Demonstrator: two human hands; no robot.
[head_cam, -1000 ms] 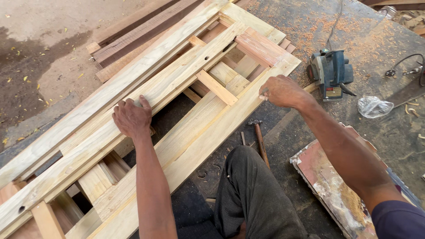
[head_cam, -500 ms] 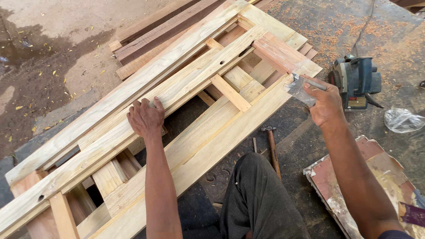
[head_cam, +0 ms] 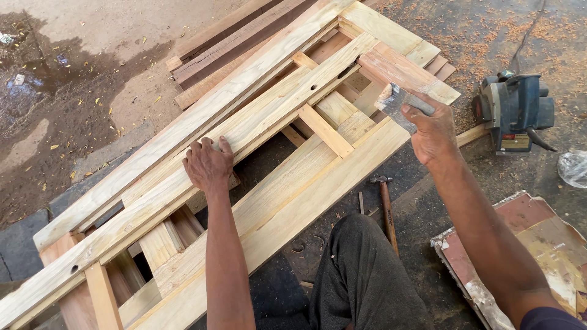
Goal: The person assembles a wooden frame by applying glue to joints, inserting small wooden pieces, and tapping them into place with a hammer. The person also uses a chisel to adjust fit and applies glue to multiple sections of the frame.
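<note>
There's a blue planer sitting on the floor among the shavings, with a clear plastic bag just beside it. A hammer lies by the knee, a paint-stained board is off to the right, and there's a damp patch far left.

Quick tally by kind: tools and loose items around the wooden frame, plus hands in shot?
Hands: 2, left hand flat on the wooden frame, right hand holding a folded abrasive sheet
Electric planer: 1
Hammer: 1
Clear plastic bag: 1
Paint-stained board: 1
Total: 8
</note>
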